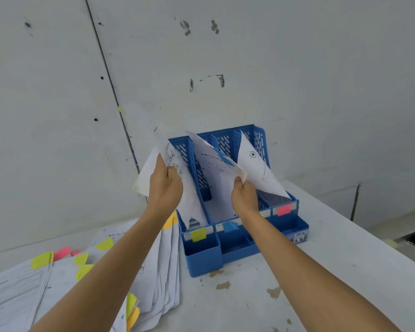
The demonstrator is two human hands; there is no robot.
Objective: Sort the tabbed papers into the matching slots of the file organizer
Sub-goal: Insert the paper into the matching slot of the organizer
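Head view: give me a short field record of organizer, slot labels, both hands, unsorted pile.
Organizer: blue plastic three-slot file organizer
Slot labels: yellow sticky label left, blue label middle, pink label right
Left hand: grips white paper sheet at left slot
Right hand: pinches blue-tabbed white sheet in middle slot
Right slot: one star-stamped sheet standing
Pile: tabbed papers left of organizer

Left hand [164, 188], right hand [243, 198]: curled fingers [238, 182].

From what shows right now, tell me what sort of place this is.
Probably a plain office or back-room work desk set up for filing: a blue file organizer with colour-tabbed slots, a spread of tabbed papers beside it, on a scuffed white table against a bare, marked wall.
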